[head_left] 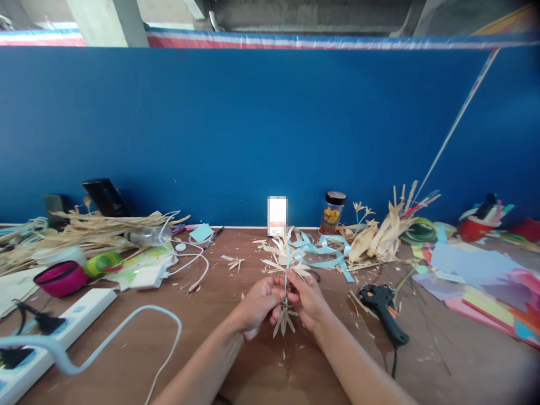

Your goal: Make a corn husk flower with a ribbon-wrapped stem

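Observation:
At the centre of the table, my left hand (261, 304) and my right hand (307, 298) are close together. Both pinch the thin, pale-blue stem of a husk flower, and its pointed straw-coloured petals (284, 325) fan out below my fingers. Some of the stem is hidden behind the fingertips. Just beyond my hands lie cut husk pieces (276, 247) and a loose, curling light-blue ribbon (324, 253). A black glue gun (385, 315) rests to the right of my right hand.
A black-lidded jar (333, 214) stands near the blue partition (253, 129). Dried husks (375, 242) and coloured paper (476, 267) lie to the right. At left are a white power strip (84, 318), a pale cable (147, 308), a pink pouch (61, 278) and a husk heap (105, 222).

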`<state>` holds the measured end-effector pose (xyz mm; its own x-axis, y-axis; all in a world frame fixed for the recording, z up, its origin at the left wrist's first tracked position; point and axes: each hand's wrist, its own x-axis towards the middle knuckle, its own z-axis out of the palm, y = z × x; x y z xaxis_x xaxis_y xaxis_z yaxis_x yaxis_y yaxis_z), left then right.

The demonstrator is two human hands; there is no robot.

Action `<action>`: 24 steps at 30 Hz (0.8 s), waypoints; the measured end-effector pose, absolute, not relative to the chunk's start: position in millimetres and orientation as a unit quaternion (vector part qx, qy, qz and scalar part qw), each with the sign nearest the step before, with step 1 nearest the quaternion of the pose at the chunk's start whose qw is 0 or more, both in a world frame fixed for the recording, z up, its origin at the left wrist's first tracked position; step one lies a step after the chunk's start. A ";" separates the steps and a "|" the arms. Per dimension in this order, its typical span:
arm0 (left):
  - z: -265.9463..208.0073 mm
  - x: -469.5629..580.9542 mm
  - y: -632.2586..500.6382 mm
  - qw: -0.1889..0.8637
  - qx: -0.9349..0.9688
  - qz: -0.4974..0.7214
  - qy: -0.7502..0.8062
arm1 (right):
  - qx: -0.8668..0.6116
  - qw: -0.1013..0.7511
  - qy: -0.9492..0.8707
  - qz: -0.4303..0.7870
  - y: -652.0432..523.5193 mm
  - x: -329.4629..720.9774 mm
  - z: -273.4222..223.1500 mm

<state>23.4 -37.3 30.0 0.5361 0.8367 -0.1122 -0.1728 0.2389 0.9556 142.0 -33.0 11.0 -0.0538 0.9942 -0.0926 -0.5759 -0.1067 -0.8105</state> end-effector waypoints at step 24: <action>22.1 26.4 -34.7 0.741 0.419 0.386 0.356 | -0.324 0.632 -0.290 0.642 -33.0 143.1 13.4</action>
